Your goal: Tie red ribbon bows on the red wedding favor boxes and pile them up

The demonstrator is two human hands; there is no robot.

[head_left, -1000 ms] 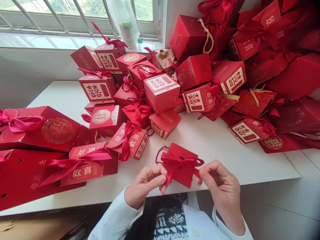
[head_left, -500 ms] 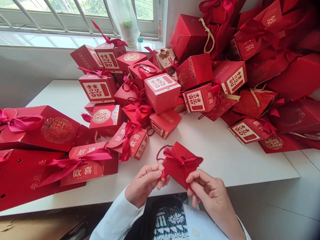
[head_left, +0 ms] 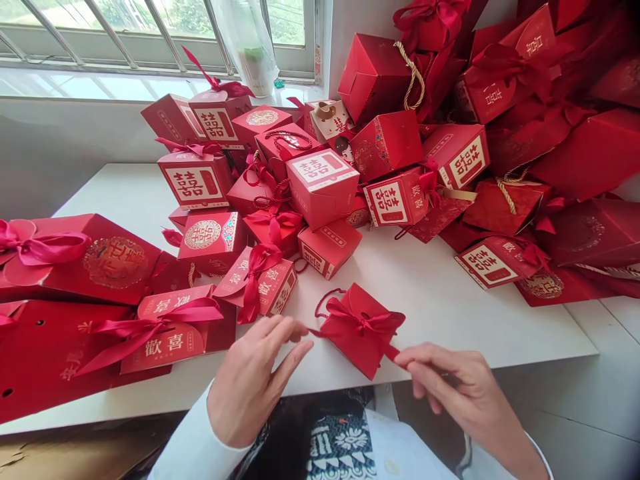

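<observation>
A small red gift box [head_left: 364,360] lies tilted near the table's front edge, tied with a dark red ribbon bow [head_left: 367,323]. A twisted red cord handle [head_left: 320,303] loops out at its upper left. My left hand [head_left: 263,373], left of the box, has its fingertips at the end of the bow's left tail, which stretches out straight; the exact hold is partly hidden. To the lower right of the box, my right hand [head_left: 450,383] pinches the right tail between thumb and fingers. Neither hand touches the box itself.
Many red gift boxes [head_left: 327,180] are heaped across the back and right of the white table [head_left: 450,333]. Larger red boxes [head_left: 65,257] lie at left, beside a ribboned box [head_left: 175,330]. A wrapped cup [head_left: 255,70] stands on the windowsill.
My hands have moved apart, left hand leftward and right hand rightward, drawing the ribbon tails outward. My right hand has come away from the box's lower edge. The box stays nearly in place.
</observation>
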